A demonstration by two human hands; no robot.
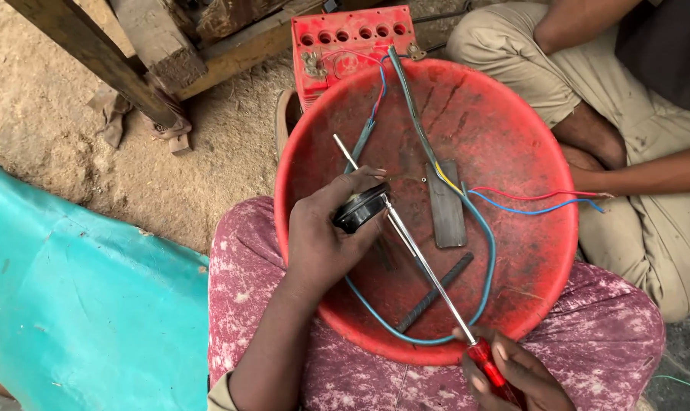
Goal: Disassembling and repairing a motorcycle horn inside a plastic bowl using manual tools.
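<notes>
My left hand (pixel 322 236) grips a small round black part (pixel 360 207) over a red plastic basin (pixel 512 122) that rests on my lap. My right hand (pixel 512 373) holds the red handle of a long screwdriver (pixel 417 255). Its thin metal shaft runs up and left, passing right by the black part, with the tip near the basin's upper left. Inside the basin lie a flat dark metal strip (pixel 445 205), a ribbed dark rod (pixel 436 293) and a long blue wire (pixel 486 251).
A red battery case (pixel 352 42) with several round holes sits beyond the basin. Another person sits at right, a hand (pixel 589 171) holding red and blue wire ends (pixel 543 202). Teal sheet (pixel 78 304) at left, wooden beams (pixel 132 53) on sandy ground.
</notes>
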